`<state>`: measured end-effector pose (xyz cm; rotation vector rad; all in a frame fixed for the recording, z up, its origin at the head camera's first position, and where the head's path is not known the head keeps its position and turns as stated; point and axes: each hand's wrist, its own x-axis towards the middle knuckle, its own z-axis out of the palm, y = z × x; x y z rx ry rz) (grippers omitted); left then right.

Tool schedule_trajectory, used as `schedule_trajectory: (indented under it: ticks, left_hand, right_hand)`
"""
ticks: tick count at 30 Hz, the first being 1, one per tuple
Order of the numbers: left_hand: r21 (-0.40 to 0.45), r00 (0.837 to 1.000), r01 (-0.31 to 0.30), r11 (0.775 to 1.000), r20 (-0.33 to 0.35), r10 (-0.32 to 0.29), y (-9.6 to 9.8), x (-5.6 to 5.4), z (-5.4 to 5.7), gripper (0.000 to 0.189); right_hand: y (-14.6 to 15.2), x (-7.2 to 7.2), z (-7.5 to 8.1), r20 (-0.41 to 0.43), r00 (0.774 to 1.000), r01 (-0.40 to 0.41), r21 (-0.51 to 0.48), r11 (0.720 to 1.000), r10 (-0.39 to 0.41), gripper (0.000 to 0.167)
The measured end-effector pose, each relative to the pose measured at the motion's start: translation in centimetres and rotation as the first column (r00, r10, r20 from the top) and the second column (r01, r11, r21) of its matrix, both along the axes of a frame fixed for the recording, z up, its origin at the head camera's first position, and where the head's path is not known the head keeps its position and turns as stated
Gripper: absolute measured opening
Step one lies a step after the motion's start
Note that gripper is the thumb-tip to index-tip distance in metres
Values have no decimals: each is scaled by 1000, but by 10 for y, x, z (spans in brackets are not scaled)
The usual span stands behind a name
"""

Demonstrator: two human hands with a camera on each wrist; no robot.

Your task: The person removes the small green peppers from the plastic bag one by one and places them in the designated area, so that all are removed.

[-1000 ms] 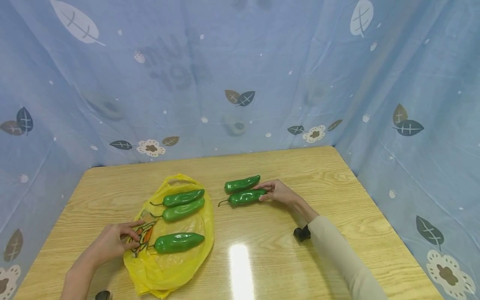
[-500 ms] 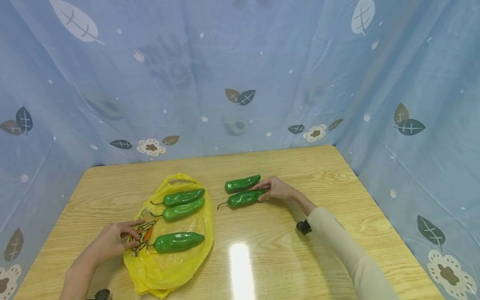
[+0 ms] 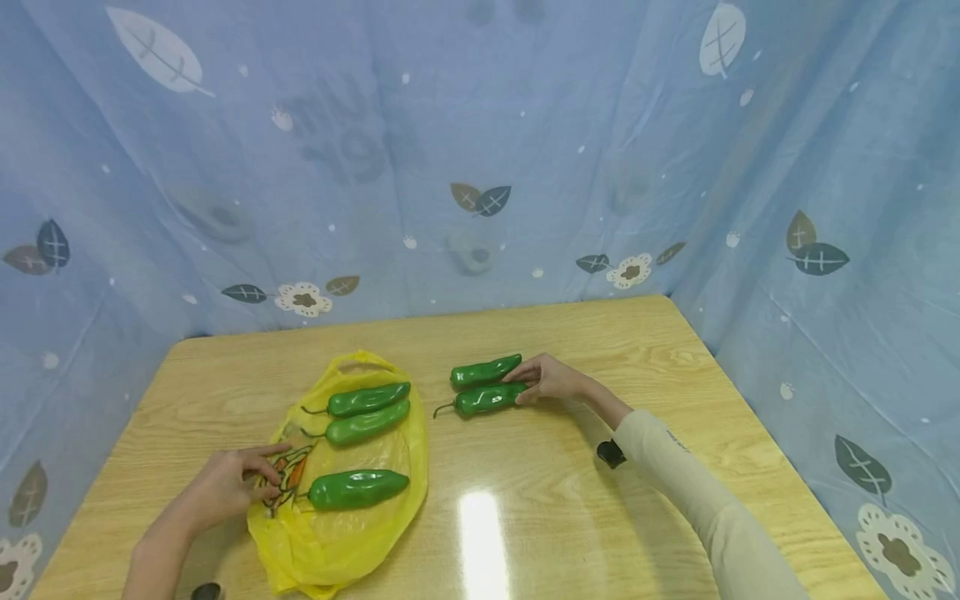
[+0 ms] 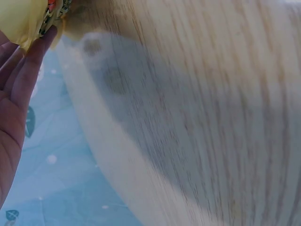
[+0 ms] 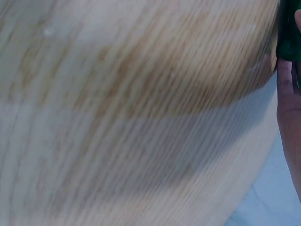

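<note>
Left hand (image 3: 221, 490) and right hand (image 3: 553, 379) are both gripping: the yellow bag (image 3: 341, 546) is being pinched, and the stemmed pepper (image 3: 483, 401) right of the bag is being held, apparently being readied for a steady lift.

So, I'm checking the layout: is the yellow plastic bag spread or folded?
Spread out: the yellow plastic bag lies wide, with three long green peppers on top, its near end wrinkled.

tip of held pepper (image 3: 483, 401) hidden by right hand (image 3: 551, 379), left hand (image 3: 225, 485) and yellow bag (image 3: 337, 542) cropped in left wrist view, sleeve print (image 3: 677, 440) too small to read, tabletop (image 5: 141, 132) blurred in right wrist view
</note>
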<state>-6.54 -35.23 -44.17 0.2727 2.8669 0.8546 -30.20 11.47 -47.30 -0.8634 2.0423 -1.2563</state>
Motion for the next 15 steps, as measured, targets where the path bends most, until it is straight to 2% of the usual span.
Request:
schedule_trajectory:
  ticks: [9, 15]
  left_hand:
    - [1, 1000, -8, 1000, 8, 8, 0, 1, -2, 18]
    - [6, 1000, -4, 1000, -3, 4, 1, 1, 1, 19]
  right_hand:
    - [1, 1, 5, -69, 997, -15, 38, 999, 18, 46]
    - [4, -2, 8, -51, 999, 4, 23, 1000, -2, 45]
